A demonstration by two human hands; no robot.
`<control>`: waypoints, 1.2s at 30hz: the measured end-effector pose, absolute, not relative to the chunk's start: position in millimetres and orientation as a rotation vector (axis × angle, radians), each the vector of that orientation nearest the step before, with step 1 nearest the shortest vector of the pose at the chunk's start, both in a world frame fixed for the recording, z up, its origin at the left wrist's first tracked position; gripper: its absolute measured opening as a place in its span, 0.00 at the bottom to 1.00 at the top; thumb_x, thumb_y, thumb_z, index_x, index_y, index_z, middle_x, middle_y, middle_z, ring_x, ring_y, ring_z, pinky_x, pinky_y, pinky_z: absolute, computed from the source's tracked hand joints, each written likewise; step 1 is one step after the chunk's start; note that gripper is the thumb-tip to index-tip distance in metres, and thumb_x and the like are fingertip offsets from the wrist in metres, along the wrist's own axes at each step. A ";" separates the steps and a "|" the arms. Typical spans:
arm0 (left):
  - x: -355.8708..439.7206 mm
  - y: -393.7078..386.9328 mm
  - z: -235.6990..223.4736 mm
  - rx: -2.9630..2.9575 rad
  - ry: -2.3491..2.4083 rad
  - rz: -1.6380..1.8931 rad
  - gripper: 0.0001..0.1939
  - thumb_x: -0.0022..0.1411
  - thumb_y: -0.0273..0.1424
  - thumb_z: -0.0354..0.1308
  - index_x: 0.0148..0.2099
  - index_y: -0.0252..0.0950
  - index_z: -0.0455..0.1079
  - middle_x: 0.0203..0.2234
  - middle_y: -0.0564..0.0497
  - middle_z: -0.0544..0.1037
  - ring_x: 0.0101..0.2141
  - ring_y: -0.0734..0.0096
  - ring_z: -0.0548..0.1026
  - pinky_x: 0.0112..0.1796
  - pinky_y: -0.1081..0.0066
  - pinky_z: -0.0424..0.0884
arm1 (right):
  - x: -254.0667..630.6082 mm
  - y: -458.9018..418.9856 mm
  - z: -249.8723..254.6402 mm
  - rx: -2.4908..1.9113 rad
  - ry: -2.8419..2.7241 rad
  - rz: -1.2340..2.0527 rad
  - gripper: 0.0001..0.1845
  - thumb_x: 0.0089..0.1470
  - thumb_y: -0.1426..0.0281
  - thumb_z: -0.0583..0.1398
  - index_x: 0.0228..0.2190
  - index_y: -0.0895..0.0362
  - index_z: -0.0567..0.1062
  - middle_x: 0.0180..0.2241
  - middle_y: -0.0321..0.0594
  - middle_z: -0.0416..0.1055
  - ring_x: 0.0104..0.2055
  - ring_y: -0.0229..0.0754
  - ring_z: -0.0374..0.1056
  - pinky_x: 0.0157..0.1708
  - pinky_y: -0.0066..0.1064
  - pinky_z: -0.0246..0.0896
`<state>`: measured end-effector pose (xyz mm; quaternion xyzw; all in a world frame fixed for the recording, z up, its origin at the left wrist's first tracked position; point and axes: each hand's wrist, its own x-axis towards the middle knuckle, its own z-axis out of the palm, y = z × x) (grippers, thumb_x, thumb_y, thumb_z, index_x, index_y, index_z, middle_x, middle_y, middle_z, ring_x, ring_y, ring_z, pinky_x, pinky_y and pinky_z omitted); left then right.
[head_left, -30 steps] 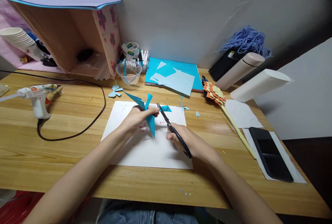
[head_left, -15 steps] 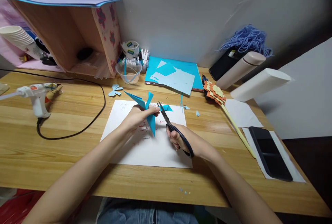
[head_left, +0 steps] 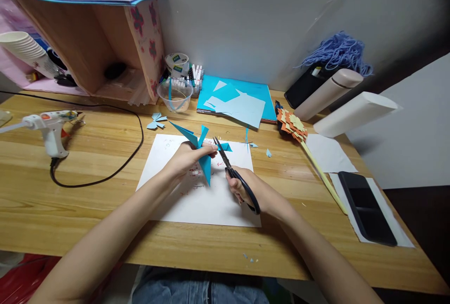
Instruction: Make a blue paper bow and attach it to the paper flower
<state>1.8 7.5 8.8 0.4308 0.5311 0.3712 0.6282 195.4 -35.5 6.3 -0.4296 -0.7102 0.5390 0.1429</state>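
Note:
Between the thumb and fingers of my left hand [head_left: 186, 157] is a folded piece of bright blue paper [head_left: 205, 169], its pointed arms sticking out several ways. My right hand [head_left: 242, 183] grips black-handled scissors [head_left: 230, 170] by the loops. The blades lie nearly together against the blue arm that points right, close to my left fingertips. Whether they bite into the paper cannot be made out. Beneath both hands lies a white sheet [head_left: 165, 205] with red and dark marks.
A glue gun [head_left: 52, 133] with its black cord lies left. Behind are a paper bow cut-out [head_left: 156, 121], a clear plastic tub [head_left: 175, 95] and a blue folder [head_left: 239, 88] with paper scraps. An orange paper flower [head_left: 291, 125] and a phone [head_left: 367, 208] lie right.
The scissor blades have closed slightly, and the handles have drawn a little closer together. My left hand and the blue paper stay almost where they were.

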 end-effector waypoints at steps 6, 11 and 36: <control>3.3 7.5 10.9 0.981 1.186 0.885 0.12 0.47 0.38 0.64 0.25 0.33 0.73 0.24 0.48 0.76 0.27 0.71 0.72 0.30 0.72 0.67 | 196.1 -36.4 9.7 -1.253 -2.040 1.551 0.35 0.46 0.36 0.40 0.28 0.56 0.59 0.20 0.32 0.57 0.21 0.34 0.54 0.21 0.26 0.50; -1.9 14.9 8.1 0.896 1.210 1.038 0.13 0.46 0.39 0.65 0.26 0.33 0.73 0.24 0.50 0.76 0.31 0.70 0.72 0.33 0.73 0.67 | 210.9 -40.3 7.6 -1.227 -2.019 1.642 0.34 0.49 0.38 0.41 0.30 0.57 0.61 0.21 0.32 0.58 0.21 0.34 0.55 0.21 0.26 0.53; 19.9 -3.3 2.6 1.252 1.042 0.705 0.07 0.50 0.32 0.60 0.24 0.33 0.72 0.22 0.51 0.75 0.28 0.70 0.72 0.34 0.72 0.66 | 195.5 -25.5 -10.9 -1.258 -1.284 1.280 0.17 0.42 0.63 0.67 0.27 0.57 0.65 0.26 0.36 0.69 0.28 0.39 0.67 0.29 0.30 0.60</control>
